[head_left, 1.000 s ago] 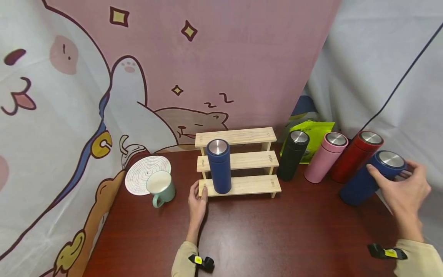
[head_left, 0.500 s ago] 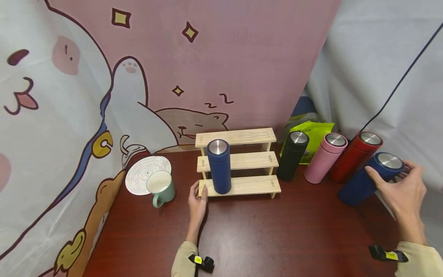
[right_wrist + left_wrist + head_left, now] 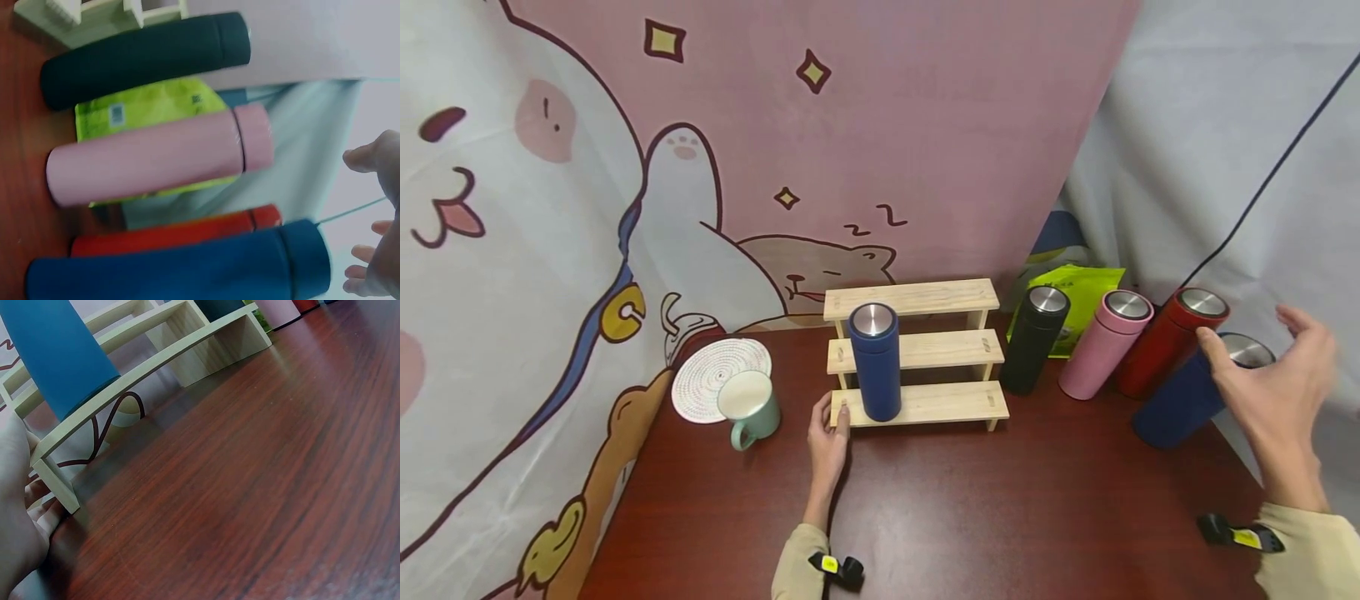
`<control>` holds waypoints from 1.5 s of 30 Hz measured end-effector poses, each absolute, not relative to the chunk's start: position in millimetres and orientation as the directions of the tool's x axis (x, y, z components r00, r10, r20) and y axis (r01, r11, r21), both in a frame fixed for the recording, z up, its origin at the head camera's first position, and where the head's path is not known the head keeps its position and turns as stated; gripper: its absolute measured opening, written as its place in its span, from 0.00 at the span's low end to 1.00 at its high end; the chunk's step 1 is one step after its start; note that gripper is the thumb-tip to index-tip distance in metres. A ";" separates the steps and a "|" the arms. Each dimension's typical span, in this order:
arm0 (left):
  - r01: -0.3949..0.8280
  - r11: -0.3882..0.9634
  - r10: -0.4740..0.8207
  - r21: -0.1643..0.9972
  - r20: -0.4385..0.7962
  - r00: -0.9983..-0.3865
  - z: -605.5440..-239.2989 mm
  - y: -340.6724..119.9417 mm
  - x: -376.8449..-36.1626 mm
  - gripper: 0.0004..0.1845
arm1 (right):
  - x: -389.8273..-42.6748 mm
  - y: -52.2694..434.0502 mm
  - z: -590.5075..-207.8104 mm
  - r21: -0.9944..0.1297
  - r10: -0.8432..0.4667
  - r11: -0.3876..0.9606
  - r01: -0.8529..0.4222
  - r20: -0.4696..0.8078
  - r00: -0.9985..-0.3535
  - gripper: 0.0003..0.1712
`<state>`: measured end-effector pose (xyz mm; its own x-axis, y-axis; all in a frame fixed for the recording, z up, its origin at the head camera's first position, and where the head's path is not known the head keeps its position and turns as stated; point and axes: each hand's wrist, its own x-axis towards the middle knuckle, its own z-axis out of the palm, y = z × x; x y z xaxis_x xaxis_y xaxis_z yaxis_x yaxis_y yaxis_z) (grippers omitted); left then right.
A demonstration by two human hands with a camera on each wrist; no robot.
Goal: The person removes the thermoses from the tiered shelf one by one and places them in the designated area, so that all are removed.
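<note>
The right hand (image 3: 1273, 379) hovers with fingers spread, holding nothing, just over the navy flask (image 3: 1195, 390) standing at the tabletop's (image 3: 1000, 517) right edge, while the left hand (image 3: 827, 437), its grip relaxed, steadies the wooden stepped rack (image 3: 925, 400).

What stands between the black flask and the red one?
A pink flask stands between the black flask and the red flask, clearest in the head view.

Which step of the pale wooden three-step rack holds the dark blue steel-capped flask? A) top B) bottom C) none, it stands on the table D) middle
B: the dark blue steel-capped flask stands upright on the lowest step of the pale wooden three-step rack, beside the left hand resting at that step's left end.
</note>
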<state>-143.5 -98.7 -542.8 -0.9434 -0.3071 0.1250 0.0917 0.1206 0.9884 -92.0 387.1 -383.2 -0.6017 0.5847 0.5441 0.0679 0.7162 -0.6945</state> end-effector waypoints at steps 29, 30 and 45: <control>0.090 0.126 -0.299 0.988 0.124 -0.946 -543.1 -100.1 -141.3 0.24 | -111.3 253.7 -326.0 -0.809 0.323 0.514 -0.286 0.491 -0.809 0.38; 0.092 0.129 -0.296 0.987 0.126 -0.947 -543.0 -100.2 -141.0 0.24 | -112.4 248.4 -326.8 -0.810 0.309 0.506 -0.295 0.490 -0.815 0.38; 0.102 0.121 -0.326 0.987 0.137 -0.936 -574.8 -101.3 -156.7 0.23 | -119.3 177.5 -331.6 -0.815 0.070 0.419 -0.400 0.468 -0.881 0.42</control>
<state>-156.7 -101.3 -574.8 -0.9356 -0.3256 0.1368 0.1022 0.1211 0.9874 -119.3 177.5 -331.6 -0.8807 0.0702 0.4685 -0.4001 0.4192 -0.8150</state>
